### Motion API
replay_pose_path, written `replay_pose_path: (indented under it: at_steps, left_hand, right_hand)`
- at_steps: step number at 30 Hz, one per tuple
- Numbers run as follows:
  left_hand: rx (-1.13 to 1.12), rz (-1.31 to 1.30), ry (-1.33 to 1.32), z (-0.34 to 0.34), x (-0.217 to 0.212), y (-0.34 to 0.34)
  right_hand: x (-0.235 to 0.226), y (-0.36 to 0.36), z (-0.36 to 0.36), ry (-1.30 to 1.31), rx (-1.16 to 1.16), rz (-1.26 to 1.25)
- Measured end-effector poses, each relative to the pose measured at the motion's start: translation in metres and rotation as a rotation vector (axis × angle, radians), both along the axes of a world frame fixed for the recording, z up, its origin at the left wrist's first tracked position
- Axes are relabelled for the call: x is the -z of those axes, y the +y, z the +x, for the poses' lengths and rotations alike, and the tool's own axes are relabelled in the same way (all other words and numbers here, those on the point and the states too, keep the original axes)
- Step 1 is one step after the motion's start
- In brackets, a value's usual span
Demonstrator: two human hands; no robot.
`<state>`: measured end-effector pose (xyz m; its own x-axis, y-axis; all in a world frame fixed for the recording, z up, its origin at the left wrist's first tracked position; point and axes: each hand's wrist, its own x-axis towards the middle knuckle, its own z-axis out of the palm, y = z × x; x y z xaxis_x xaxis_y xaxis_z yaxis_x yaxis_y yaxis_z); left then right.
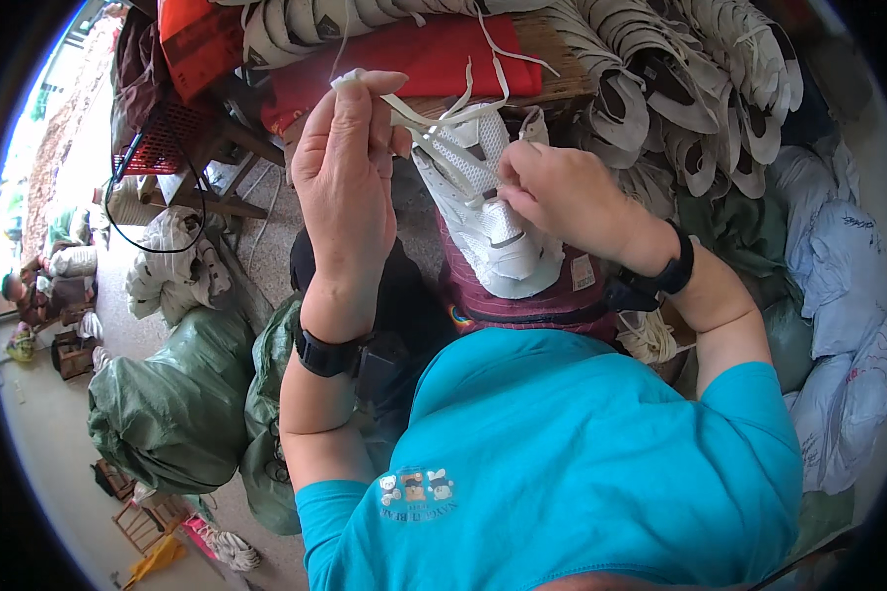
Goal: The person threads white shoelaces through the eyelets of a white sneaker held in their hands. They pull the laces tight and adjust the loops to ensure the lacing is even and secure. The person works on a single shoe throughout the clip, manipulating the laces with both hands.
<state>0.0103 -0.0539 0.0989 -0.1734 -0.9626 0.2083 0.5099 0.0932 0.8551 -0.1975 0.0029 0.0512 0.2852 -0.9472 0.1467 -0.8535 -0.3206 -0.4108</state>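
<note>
A white mesh shoe upper (493,222) rests toe-down on my lap, over a maroon cloth (522,295). My left hand (345,167) is raised and pinches the end of a white flat lace (434,118) that runs to the shoe's eyelets. My right hand (562,192) grips the shoe's lacing area, fingers pressed at the eyelets. Both wrists wear black bands.
A heap of white shoe uppers (660,79) lies on a wooden table with red cloth (414,59) ahead. Green sacks (177,404) stand at the left, pale blue-white sacks (838,295) at the right. A red crate (168,133) and stools sit far left.
</note>
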Motion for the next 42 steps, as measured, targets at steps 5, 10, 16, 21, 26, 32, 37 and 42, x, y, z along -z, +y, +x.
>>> replay_pose_path:
  at_steps: [5, 10, 16, 21, 26, 32, 37, 42]
  left_hand:
    - [-0.020, 0.005, -0.014, 0.006, 0.005, 0.001]
    - [-0.060, 0.063, 0.020, 0.009, 0.007, 0.001]
    - [-0.035, 0.046, 0.038, 0.013, 0.012, 0.003]
    - [-0.122, 0.238, 0.044, 0.042, 0.029, 0.002]
    - [-0.160, 0.300, 0.157, 0.082, 0.061, 0.002]
    - [-0.086, 0.230, 0.277, 0.081, 0.049, -0.002]
    - [0.113, -0.026, 0.193, 0.038, -0.024, 0.018]
    - [0.091, -0.065, 0.167, 0.073, -0.017, 0.009]
  right_hand:
    - [-0.002, 0.010, 0.008, -0.044, -0.012, -0.104]
    - [0.005, 0.008, 0.011, 0.022, 0.008, -0.065]
    - [0.005, -0.006, 0.002, -0.153, -0.117, 0.036]
    - [0.007, 0.002, -0.015, -0.320, -0.175, 0.068]
    - [0.009, 0.000, -0.008, -0.257, -0.131, 0.041]
    - [-0.006, -0.024, -0.005, -0.547, -0.129, 0.107]
    - [-0.007, -0.054, 0.033, -0.962, -0.438, 0.540]
    - [-0.014, -0.061, 0.025, -1.151, -0.356, 0.613]
